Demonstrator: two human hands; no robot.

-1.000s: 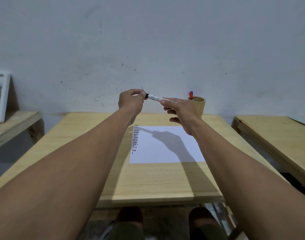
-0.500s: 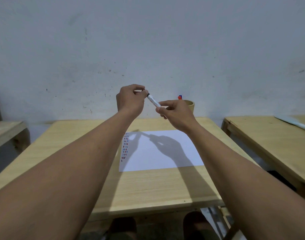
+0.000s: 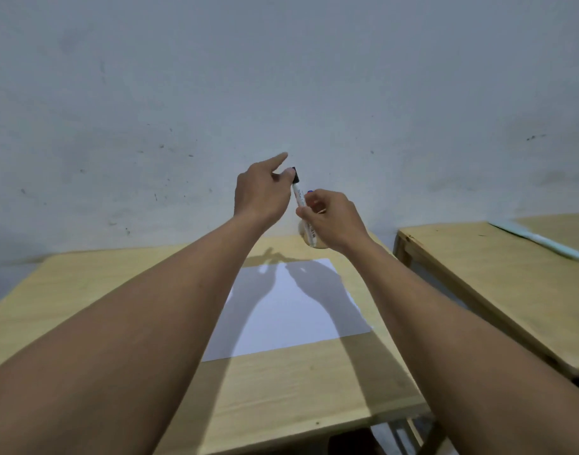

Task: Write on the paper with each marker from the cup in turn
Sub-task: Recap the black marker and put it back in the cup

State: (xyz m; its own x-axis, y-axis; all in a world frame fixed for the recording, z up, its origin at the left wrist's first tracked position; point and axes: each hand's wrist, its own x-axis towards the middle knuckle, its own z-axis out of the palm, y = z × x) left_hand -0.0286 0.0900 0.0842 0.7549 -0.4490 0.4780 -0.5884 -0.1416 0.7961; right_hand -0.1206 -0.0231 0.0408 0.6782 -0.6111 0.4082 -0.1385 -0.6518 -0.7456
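The right hand (image 3: 331, 221) has its fingers curled around the white barrel of a marker (image 3: 302, 208), gripping it about midway; the marker stands nearly upright, tilted a little to the left at the top, where its black cap (image 3: 295, 177) sits; the lower end of the barrel pokes out beneath the palm. The left hand (image 3: 260, 192) is at the cap; its thumb presses against the cap's left side while the index finger points out straight, up and to the right, clear of the marker; the other fingers are folded into the palm; whether any of them pinches the cap from behind cannot be told. Both hands are held up in the air, over the far edge of the table (image 3: 298, 395), touching only through the marker. Just behind the right hand the cup (image 3: 306, 236) is mostly hidden; a bit of its pale wall shows below the palm, and a small blue tip (image 3: 310, 191) peeks above the knuckles. Nearer, the paper (image 3: 301, 310) lies flat on the table, crossed by the shadows of both arms; the left forearm hides its left edge. To the right stands a second table (image 3: 498, 290), well apart, with a pale long object (image 3: 537, 239) lying on it.
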